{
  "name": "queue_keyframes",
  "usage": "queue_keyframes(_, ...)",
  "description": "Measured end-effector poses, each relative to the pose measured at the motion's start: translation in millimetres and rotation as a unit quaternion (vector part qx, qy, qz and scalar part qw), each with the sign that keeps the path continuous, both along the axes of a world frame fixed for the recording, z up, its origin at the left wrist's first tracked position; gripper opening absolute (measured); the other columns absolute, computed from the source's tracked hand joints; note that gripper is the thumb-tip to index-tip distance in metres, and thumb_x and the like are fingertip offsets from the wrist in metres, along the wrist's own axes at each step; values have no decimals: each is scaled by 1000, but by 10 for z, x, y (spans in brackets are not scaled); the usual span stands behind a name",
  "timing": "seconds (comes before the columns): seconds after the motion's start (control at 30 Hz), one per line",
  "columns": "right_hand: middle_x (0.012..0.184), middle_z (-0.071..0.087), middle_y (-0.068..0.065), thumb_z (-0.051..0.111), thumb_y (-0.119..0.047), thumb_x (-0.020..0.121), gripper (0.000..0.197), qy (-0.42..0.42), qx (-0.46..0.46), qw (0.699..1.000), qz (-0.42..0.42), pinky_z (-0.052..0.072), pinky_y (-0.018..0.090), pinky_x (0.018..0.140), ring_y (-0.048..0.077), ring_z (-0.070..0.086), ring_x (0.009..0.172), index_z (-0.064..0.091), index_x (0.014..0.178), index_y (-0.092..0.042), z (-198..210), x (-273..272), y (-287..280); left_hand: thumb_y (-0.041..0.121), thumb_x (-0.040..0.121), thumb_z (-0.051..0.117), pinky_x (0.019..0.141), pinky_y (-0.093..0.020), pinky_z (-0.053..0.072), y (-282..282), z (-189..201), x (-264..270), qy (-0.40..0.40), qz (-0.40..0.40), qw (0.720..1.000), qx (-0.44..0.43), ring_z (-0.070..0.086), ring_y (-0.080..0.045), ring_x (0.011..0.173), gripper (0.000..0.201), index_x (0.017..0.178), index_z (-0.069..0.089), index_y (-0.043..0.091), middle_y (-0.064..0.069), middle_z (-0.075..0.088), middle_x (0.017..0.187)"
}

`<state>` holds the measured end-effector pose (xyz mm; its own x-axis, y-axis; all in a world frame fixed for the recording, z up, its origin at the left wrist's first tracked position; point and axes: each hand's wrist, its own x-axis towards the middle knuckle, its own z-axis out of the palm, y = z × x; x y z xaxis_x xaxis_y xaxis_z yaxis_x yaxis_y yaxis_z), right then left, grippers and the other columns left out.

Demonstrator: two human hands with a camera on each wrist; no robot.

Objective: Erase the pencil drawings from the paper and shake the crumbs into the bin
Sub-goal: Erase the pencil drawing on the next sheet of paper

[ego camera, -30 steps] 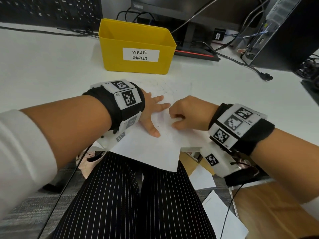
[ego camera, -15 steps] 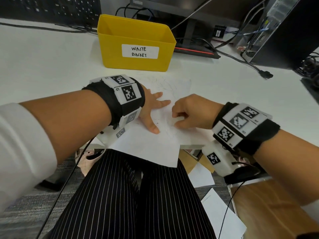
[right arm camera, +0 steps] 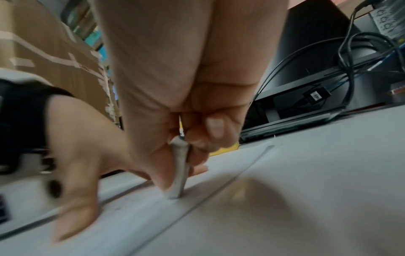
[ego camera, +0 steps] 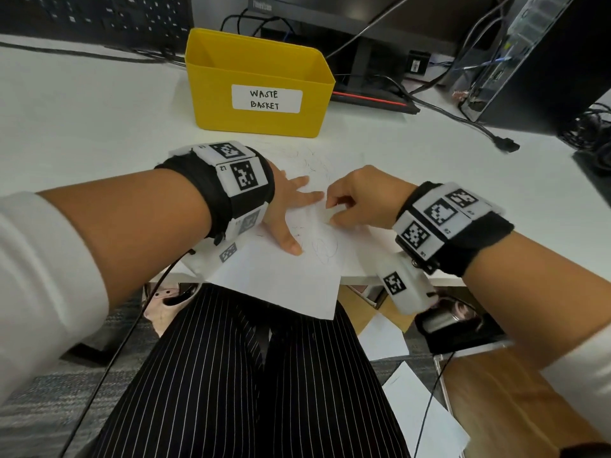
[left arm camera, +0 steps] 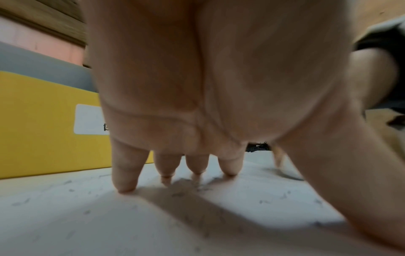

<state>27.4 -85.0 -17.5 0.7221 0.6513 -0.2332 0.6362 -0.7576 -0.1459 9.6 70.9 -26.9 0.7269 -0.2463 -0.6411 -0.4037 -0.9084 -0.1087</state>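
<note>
Legs: striped black trousers sit closest, below the table edge.
Floor papers: white sheets lie on the floor by the right leg.
Paper: the white paper lies on the white table, and its near corner hangs over the table edge above the legs. Thin pencil drawings show on it near the thumb.
Crumbs: small grey crumbs are spread on the paper in the left wrist view.
Left hand: the left hand lies flat on the paper. Its grip is wide, with straight spread fingers and the thumb pressing the sheet down.
Right hand: the right hand is just beside the left hand, over the paper. Its grip is tight, pinching the eraser.
Eraser: the grey-white eraser stands on end between thumb and fingers, and its lower tip touches the paper.
Bin: the yellow bin stands on the table just past the paper. Its label reads WASTE BASKET.
Far back: a keyboard, a monitor stand and black cables sit behind the bin.
</note>
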Motion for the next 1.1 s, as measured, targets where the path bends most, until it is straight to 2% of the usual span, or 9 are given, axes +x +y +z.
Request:
queue_keyframes(0.1, 80, 61, 4, 65, -18, 83, 20, 29, 5, 1000, 7, 34, 5, 56, 9, 45, 63, 68, 98, -4, -10, -166, -103, 68, 76, 54, 115, -49, 4, -8, 10, 1, 1, -3, 1000, 5, -8, -31, 145, 108, 144, -23, 35, 1, -27, 154)
queue_keyframes(0.17, 76, 60, 0, 65, -18, 83, 19, 57, -17, 998, 15, 35, 6, 56, 5, 44, 58, 68, 95, -4, 29, -216, -104, 68, 76, 54, 115, -49, 4, -12, 17, -8, 7, -5, 1000, 3, -9, -31, 145, 109, 144, -24, 36, 2, -27, 154)
queue_keyframes(0.27, 64, 52, -11, 66, -22, 83, 18, 72, -47, 996, 1, 37, 7, 52, 3, 45, 52, 68, 99, -13, 125, -109, 13, 68, 76, 55, 115, -50, 5, -8, 24, -14, 9, -6, 1000, 2, -9, -31, 145, 109, 143, -24, 37, 1, -27, 154)
queue_keyframes(0.43, 63, 44, -15, 63, -16, 82, 21, -7, 0, 1000, -14, 30, 7, 53, 5, 42, 59, 69, 99, -6, 63, 92, 141, 66, 76, 56, 115, -50, 3, 2, 17, -23, 12, -1, 1000, -1, -10, -31, 145, 109, 144, -23, 37, 1, -28, 154)
queue_keyframes(0.6, 63, 42, -15, 64, -15, 81, 17, 16, -2, 1000, 4, 32, 3, 53, 1, 40, 57, 67, 96, -7, -17, -125, -24, 68, 75, 56, 115, -50, 1, -7, 8, -6, 14, 2, 1000, 3, -12, -31, 145, 110, 143, -25, 38, 2, -29, 153)
queue_keyframes(0.8, 61, 48, -12, 66, -20, 82, 17, 76, -26, 997, -13, 35, 6, 51, 1, 44, 51, 69, 97, -11, 71, -177, -77, 68, 75, 56, 115, -50, 4, 0, 9, -28, 6, -1, 1000, 4, -11, -31, 145, 110, 143, -25, 37, 2, -27, 154)
queue_keyframes(0.87, 61, 47, -12, 66, -21, 83, 20, 48, -3, 998, -44, 34, 6, 49, 2, 44, 51, 69, 100, -12, 105, -45, -22, 68, 75, 56, 115, -50, 3, -4, 11, -16, 7, -4, 1000, 2, -11, -31, 145, 110, 143, -25, 38, 2, -27, 154)
queue_keyframes(1.03, 69, 48, -5, 61, -16, 83, 16, -18, 6, 999, -38, 28, 9, 53, 14, 45, 74, 67, 95, -8, 3, 40, 89, 67, 75, 57, 115, -49, 1, 4, 3, -7, 17, 4, 1000, -6, -13, -31, 144, 109, 142, -25, 39, 1, -28, 154)
queue_keyframes(1.1, 63, 42, -10, 61, -14, 82, 7, -15, -2, 1000, -20, 27, 10, 52, 13, 43, 65, 64, 89, -12, -21, -48, 53, 67, 74, 57, 115, -49, 1, 3, -5, 9, 20, 2, 1000, -4, -13, -31, 144, 111, 143, -25, 40, 2, -29, 153)
